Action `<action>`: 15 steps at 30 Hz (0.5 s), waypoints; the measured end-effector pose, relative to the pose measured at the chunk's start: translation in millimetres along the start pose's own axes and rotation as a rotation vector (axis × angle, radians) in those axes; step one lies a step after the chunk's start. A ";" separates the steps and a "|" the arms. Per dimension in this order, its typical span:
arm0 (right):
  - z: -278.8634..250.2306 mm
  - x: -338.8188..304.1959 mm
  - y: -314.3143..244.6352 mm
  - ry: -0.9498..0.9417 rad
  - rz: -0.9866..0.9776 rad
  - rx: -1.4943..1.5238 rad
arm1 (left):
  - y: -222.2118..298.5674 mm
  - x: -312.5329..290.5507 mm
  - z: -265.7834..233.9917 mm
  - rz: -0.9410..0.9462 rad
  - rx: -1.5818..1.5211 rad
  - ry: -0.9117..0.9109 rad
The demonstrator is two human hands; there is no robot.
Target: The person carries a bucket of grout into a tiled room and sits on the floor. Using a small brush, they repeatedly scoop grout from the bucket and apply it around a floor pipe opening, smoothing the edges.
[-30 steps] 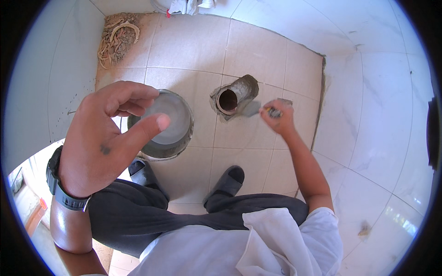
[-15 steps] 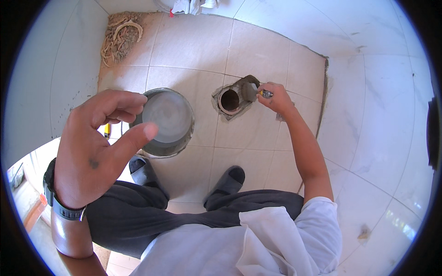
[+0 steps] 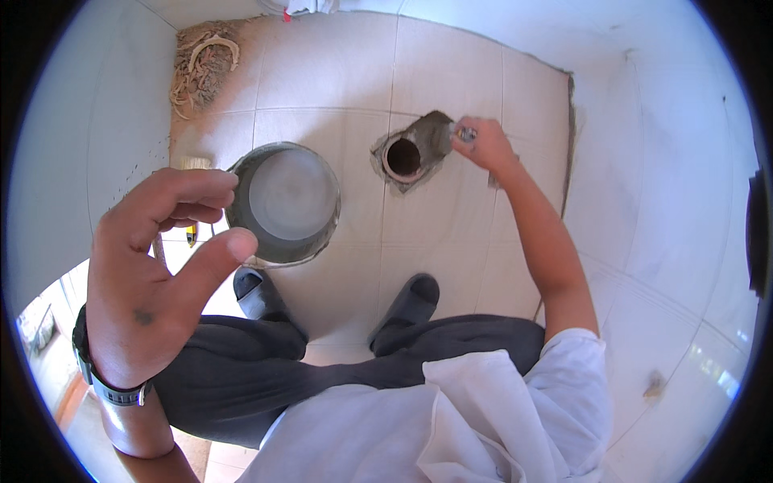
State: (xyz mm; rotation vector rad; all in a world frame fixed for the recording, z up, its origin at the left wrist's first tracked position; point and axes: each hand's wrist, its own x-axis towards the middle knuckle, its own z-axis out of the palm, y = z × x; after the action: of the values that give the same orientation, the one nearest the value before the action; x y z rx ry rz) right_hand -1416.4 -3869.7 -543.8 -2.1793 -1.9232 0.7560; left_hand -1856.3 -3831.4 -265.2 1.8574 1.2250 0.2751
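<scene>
My right hand (image 3: 493,148) is closed round the handle of a small putty knife (image 3: 465,134), at the right edge of a hole in the tiled floor. Its blade is blurred. In the hole a round pipe (image 3: 405,179) opens upward, and wet grey mortar (image 3: 433,135) lies beside it on the side near my right hand. My left hand (image 3: 153,274) hovers in the air with thumb and fingers apart, holding nothing. Just past its fingertips stands a bucket (image 3: 256,177) of cloudy grey liquid.
A brush (image 3: 195,163) and a yellow-handled tool (image 3: 192,234) lie left of the bucket, partly behind my left hand. Rubble (image 3: 205,76) fills the far left corner. Tiled walls rise left and right. My slippered feet (image 3: 407,304) stand near the bucket and hole.
My right hand has shifted slightly up with the putty knife, whose blade showed more clearly before. My left hand has moved a little left and down, off the bucket's rim in the view.
</scene>
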 end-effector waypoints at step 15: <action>15.7 41.3 -34.1 -0.077 -0.059 -0.339 | -18.3 -7.9 -12.1 0.015 0.262 -0.060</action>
State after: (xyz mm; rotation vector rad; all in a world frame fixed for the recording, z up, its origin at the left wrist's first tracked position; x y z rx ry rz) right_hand -1451.5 -3827.7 -554.3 -2.2915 -2.2885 0.5433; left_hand -1879.0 -3828.9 -269.8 2.0829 1.2538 0.0685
